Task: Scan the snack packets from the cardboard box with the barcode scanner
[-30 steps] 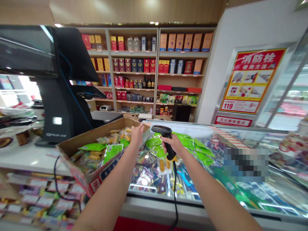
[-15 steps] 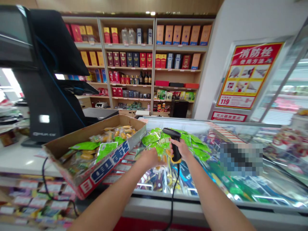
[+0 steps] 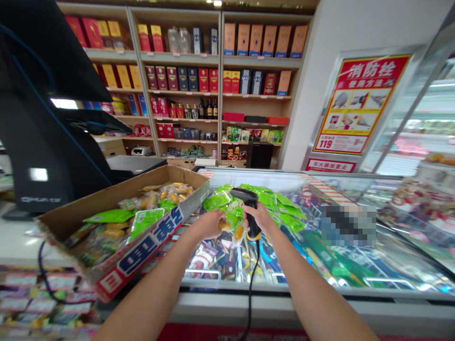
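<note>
My left hand (image 3: 208, 225) pinches a clear snack packet with a green label and yellow pieces inside (image 3: 233, 223), holding it over the freezer lid. My right hand (image 3: 259, 218) is shut around the grip of a black corded barcode scanner (image 3: 249, 209), right beside the packet. The scanner's head is angled down towards the packet. Its black cord (image 3: 250, 284) hangs down past the freezer's front edge. To the left, a cardboard box (image 3: 149, 241) holds more packets of the same kind. Other green packets (image 3: 270, 201) lie scattered on the glass.
A black point-of-sale terminal (image 3: 46, 128) stands on the white counter (image 3: 17, 241) at left. The glass-topped freezer (image 3: 320, 270) holds colourful packaged goods. Wooden shelves (image 3: 185, 85) of boxed liquor stand behind it. A red and yellow fire-hydrant poster (image 3: 359, 104) hangs on the right wall.
My left hand has moved from the box's far edge to the scanner, now holding a packet there. The scanner has tilted slightly, and the whole view has shifted left and upward in the frame.
</note>
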A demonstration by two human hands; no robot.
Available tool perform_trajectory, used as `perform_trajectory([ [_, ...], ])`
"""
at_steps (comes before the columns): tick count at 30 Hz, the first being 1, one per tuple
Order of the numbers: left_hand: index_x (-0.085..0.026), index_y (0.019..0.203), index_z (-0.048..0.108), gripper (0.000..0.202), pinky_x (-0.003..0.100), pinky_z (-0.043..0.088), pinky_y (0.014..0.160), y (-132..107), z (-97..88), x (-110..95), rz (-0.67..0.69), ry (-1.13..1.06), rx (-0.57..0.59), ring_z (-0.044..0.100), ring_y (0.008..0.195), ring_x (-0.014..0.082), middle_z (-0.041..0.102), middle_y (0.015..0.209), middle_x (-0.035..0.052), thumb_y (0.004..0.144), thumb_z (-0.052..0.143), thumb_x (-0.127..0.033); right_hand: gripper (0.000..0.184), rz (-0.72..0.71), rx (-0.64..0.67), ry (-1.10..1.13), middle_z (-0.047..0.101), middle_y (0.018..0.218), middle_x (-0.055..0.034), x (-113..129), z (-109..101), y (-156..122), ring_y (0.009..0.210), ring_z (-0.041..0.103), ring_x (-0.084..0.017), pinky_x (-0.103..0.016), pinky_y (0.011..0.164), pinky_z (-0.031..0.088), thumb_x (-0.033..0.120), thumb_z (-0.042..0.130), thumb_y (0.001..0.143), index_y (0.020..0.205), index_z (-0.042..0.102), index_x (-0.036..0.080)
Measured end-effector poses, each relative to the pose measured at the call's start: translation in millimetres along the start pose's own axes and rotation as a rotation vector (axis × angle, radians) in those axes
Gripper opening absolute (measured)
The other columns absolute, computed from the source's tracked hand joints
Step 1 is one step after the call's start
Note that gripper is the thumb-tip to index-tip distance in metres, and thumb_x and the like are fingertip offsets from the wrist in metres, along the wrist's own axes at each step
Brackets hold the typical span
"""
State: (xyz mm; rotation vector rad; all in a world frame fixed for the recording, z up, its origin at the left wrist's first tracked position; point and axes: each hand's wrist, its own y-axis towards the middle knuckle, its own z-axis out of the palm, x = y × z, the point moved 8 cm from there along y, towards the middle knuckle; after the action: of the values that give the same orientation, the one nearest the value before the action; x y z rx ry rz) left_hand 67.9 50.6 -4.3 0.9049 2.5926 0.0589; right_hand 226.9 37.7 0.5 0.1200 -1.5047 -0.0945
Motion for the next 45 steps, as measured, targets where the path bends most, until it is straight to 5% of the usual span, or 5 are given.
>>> perform_trajectory([
  [4, -0.016, 0.090, 0.068, 0.024, 0.031, 0.046, 0.082, 0.6, 0.4, -6.3, 0.038, 0.109, -0.049, 0.063, 0.095, 0.0263, 0.067, 0.098, 0.0117, 0.068, 0.064, -0.009, 0.028, 0.002, 0.015, 0.004, 0.058, 0.050, 0.0028, -4.4, 0.1, 1.9, 0.035, 0.055, -0.014, -0.026, 0.036, 0.046, 0.041, 0.072, 0.065, 0.075, 0.061, 0.017],
  [8, -0.016, 0.073, 0.064, 0.009, 0.032, 0.045, 0.073, 7.1, -1.0, 3.7, -0.017, 0.007, -0.116, 0.061, 0.077, 0.0229, 0.063, 0.080, 0.0091, 0.079, 0.058, -0.020, 0.028, 0.004, 0.016, -0.002, 0.058, 0.050, 0.0023, -7.5, -1.5, 2.5, 0.035, 0.055, -0.014, -0.025, 0.035, 0.044, 0.042, 0.071, 0.066, 0.074, 0.060, 0.017],
  [13, -0.017, 0.063, 0.053, 0.025, 0.027, 0.041, 0.064, 16.0, -10.6, 39.4, -0.124, -0.711, -0.341, 0.052, 0.062, 0.0144, 0.049, 0.060, -0.0010, 0.078, 0.067, -0.032, 0.032, 0.004, 0.059, 0.056, 0.059, 0.051, 0.0029, -2.5, 2.2, -1.0, 0.036, 0.054, -0.013, -0.024, 0.035, 0.044, 0.042, 0.071, 0.066, 0.081, 0.060, 0.017],
  [19, -0.021, 0.101, 0.065, 0.054, 0.031, 0.051, 0.071, 24.7, 6.9, 52.9, -0.146, -1.518, -0.320, 0.066, 0.081, 0.0183, 0.065, 0.092, 0.0034, 0.056, 0.088, -0.038, 0.033, -0.006, 0.209, 0.055, 0.059, 0.055, 0.0028, 5.8, 16.1, -9.1, 0.038, 0.054, -0.012, -0.024, 0.037, 0.046, 0.043, 0.071, 0.068, 0.085, 0.059, 0.017],
  [45, -0.023, 0.111, 0.053, 0.053, 0.036, 0.060, 0.070, 17.4, -8.2, 67.8, -0.160, -1.627, -0.509, 0.069, 0.083, 0.0192, 0.065, 0.093, 0.0015, 0.068, 0.081, -0.036, 0.029, 0.020, 0.453, -0.169, 0.057, 0.048, 0.0023, 0.3, 28.7, -15.7, 0.034, 0.051, -0.012, -0.024, 0.039, 0.042, 0.042, 0.067, 0.075, 0.067, 0.055, 0.017],
])
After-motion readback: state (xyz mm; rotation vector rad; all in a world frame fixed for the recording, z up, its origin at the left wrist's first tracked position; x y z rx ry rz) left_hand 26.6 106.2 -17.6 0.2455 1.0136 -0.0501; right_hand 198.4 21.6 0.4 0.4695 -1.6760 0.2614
